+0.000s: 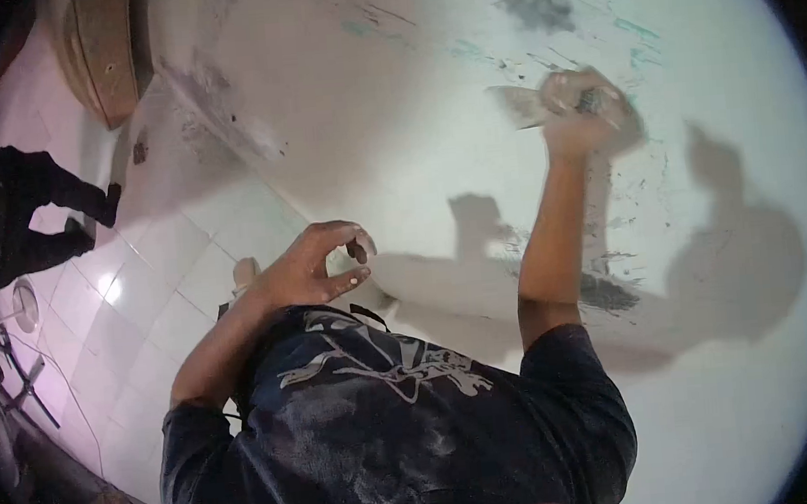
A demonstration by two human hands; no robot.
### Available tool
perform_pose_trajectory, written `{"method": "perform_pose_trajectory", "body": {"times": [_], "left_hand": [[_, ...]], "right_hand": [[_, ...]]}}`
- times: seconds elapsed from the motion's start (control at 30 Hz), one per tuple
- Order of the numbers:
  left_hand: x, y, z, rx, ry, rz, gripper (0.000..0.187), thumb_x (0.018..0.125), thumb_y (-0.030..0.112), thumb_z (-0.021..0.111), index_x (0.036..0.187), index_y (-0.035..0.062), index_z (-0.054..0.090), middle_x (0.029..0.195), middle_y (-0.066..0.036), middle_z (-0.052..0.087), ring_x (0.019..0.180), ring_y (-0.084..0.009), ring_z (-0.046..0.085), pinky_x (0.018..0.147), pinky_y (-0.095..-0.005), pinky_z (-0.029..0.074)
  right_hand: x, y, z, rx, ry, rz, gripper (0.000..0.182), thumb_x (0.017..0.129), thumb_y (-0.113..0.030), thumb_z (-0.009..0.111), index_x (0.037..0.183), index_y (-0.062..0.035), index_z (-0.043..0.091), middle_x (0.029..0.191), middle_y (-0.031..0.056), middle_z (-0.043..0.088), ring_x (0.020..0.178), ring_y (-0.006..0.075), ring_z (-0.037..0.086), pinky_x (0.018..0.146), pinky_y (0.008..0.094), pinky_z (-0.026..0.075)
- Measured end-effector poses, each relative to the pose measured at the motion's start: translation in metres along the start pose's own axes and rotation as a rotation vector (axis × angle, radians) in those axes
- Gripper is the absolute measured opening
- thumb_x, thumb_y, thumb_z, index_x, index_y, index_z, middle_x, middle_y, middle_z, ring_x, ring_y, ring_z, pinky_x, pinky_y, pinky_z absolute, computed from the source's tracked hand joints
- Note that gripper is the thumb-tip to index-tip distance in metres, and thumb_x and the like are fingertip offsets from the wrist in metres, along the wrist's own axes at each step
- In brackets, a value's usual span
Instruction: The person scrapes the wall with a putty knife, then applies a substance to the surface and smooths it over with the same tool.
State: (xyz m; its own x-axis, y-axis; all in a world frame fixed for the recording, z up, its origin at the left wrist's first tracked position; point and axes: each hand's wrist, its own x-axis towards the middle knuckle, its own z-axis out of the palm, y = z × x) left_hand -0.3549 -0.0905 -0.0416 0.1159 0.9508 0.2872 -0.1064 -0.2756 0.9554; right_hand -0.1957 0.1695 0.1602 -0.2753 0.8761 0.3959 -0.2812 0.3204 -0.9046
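My right hand (591, 109) is raised at the pale wall (736, 387), fingers wrapped round the handle of a putty knife. The putty knife's blade (519, 107) points left and lies against or very close to the wall; motion blurs it. In front of my dark, dust-marked shirt (370, 425), my left hand (324, 263) is held with curled fingers and the thumb apart. A gap shows between them, with nothing held there. Whitish residue is on its fingertips.
Grey smears (536, 3) and scraped dark patches (608, 293) mark the wall. Another person in dark clothing (26, 211) is at the left on the tiled floor (163, 261). A brown object (102, 53) stands at upper left; cables and clutter (25, 377) lie at lower left.
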Motion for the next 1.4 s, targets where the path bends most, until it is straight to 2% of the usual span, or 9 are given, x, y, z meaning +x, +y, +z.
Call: {"method": "perform_pose_trajectory", "body": {"times": [0.13,0.4,0.47,0.53,0.57,0.67,0.7,0.73,1.4], "left_hand": [[-0.009,0.009,-0.004,-0.014,0.007,-0.019,0.019,0.077,0.003,0.069,0.093,0.0010,0.058,0.086,-0.011,0.061,0.083,-0.0229,0.059,0.077,-0.0361,0.047],[-0.021,0.012,-0.017,-0.083,0.147,0.072,0.046,0.082,0.002,0.071,0.123,0.0064,0.052,0.102,-0.009,0.060,0.097,-0.0228,0.057,0.092,-0.0420,0.043],[-0.026,0.014,-0.016,-0.004,0.094,0.006,0.048,0.082,-0.001,0.070,0.125,0.0076,0.050,0.100,-0.009,0.061,0.096,-0.0222,0.058,0.091,-0.0409,0.044],[-0.026,0.003,-0.016,-0.040,0.066,0.103,0.052,0.082,-0.003,0.069,0.128,0.0096,0.048,0.098,-0.009,0.062,0.096,-0.0220,0.058,0.090,-0.0398,0.044],[-0.027,0.011,-0.015,0.024,0.021,0.064,0.054,0.082,-0.004,0.068,0.130,0.0105,0.047,0.098,-0.009,0.062,0.094,-0.0217,0.058,0.089,-0.0394,0.045],[-0.027,0.010,-0.013,-0.112,0.096,0.177,0.046,0.081,-0.003,0.070,0.123,0.0087,0.053,0.095,-0.008,0.062,0.088,-0.0217,0.059,0.086,-0.0384,0.046],[-0.027,0.017,-0.013,-0.069,0.122,0.088,0.040,0.080,-0.003,0.070,0.116,0.0068,0.056,0.095,-0.008,0.062,0.088,-0.0214,0.059,0.085,-0.0380,0.046],[-0.026,0.024,-0.015,-0.015,0.144,0.016,0.033,0.079,-0.004,0.070,0.108,0.0049,0.059,0.094,-0.009,0.062,0.087,-0.0212,0.059,0.085,-0.0375,0.047],[-0.040,0.013,0.049,0.224,0.100,-0.013,0.016,0.086,0.011,0.064,0.095,-0.0008,0.058,0.086,-0.013,0.061,0.081,-0.0253,0.060,0.075,-0.0382,0.049]], "right_hand": [[-0.022,-0.064,0.008,0.108,-1.048,-0.209,0.047,0.081,-0.039,0.064,0.073,0.0055,0.051,0.061,0.0077,0.042,0.057,0.0180,0.038,0.058,0.0377,0.041],[-0.072,-0.066,0.044,0.288,-0.208,-0.380,0.033,0.084,-0.029,0.058,0.073,0.0022,0.052,0.062,0.0046,0.041,0.056,0.0182,0.037,0.052,0.0316,0.030],[-0.021,-0.039,-0.030,-0.041,-0.783,-0.352,0.041,0.087,-0.040,0.054,0.071,-0.0026,0.050,0.062,0.0044,0.040,0.054,0.0164,0.026,0.071,0.0609,0.047],[-0.018,0.004,-0.025,-0.166,-0.116,-0.019,0.030,0.084,-0.033,0.052,0.074,-0.0048,0.055,0.064,0.0049,0.045,0.061,0.0197,0.040,0.075,0.0377,0.042],[-0.024,0.013,-0.056,-0.245,0.385,-0.176,0.045,0.085,-0.049,0.054,0.068,-0.0077,0.051,0.074,0.0049,0.049,0.073,0.0206,0.049,0.092,0.0599,0.043],[-0.046,-0.068,0.012,0.107,-0.828,-0.262,0.046,0.082,-0.049,0.059,0.076,-0.0030,0.057,0.076,0.0046,0.051,0.076,0.0200,0.051,0.086,0.0427,0.046],[-0.061,-0.050,0.014,0.118,0.137,-0.265,0.047,0.077,-0.046,0.065,0.077,0.0004,0.058,0.065,0.0051,0.047,0.061,0.0197,0.044,0.072,0.0403,0.046],[-0.039,-0.064,0.018,-0.196,-0.559,-0.313,0.042,0.077,-0.044,0.061,0.077,-0.0027,0.057,0.061,0.0043,0.043,0.056,0.0174,0.037,0.065,0.0394,0.042],[-0.225,0.094,-0.049,-0.214,-0.272,0.200,0.033,0.084,-0.022,0.055,0.060,-0.0052,0.041,0.058,-0.0008,0.038,0.049,0.0070,0.031,0.043,0.0242,0.023]]}}
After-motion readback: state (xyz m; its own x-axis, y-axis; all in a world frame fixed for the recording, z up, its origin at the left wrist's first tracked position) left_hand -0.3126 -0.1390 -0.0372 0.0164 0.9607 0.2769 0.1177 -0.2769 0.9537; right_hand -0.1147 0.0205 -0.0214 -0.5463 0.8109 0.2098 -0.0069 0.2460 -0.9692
